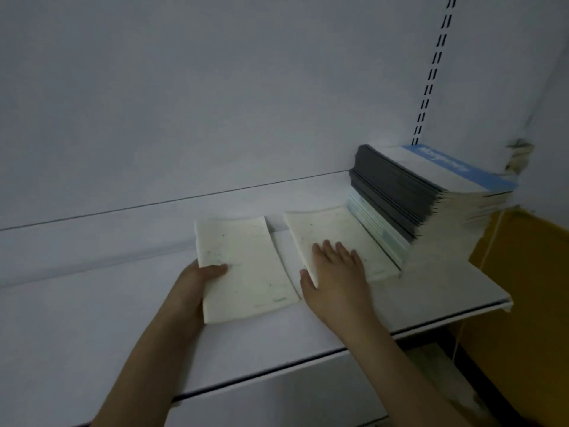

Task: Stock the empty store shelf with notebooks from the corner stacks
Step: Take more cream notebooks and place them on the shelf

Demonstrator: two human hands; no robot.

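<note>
White shelving fills the head view: a pale back panel, a slotted upright rail [431, 78] at 1 o'clock, and a flat white shelf [92, 318] running across the middle, most of it bare toward 9 o'clock.

At 3 o'clock, in the shelf's right corner, stands the corner stack [431, 192] of notebooks, tall and slightly fanned, dark spines facing left, a blue-and-white cover on top. A yellow panel [523, 272] shows beyond the shelf end at 4 o'clock.

Just below centre, a person's left hand [197, 288] grips a cream notebook [246, 266] by its left edge, thumb curled over the cover, the booklet lying flat or nearly so on the shelf. Just beside it, toward 3 o'clock, the right hand [335, 272] lies flat with fingers spread on a second cream pile [335, 232], which sits against the foot of the corner stack; whether that is one book or several cannot be told.

The step in hand looks like laying out a new pile leftward. Doing it well means setting the left notebook square to the shelf front, parallel with its neighbour, keeping the narrow gap even, and steadying the right pile so nothing drags the leaning stack.

No bins or boxes appear; the shelf itself is the only holder, carrying these three groups, and a lower shelf [277, 405] shows at 6 o'clock.
</note>
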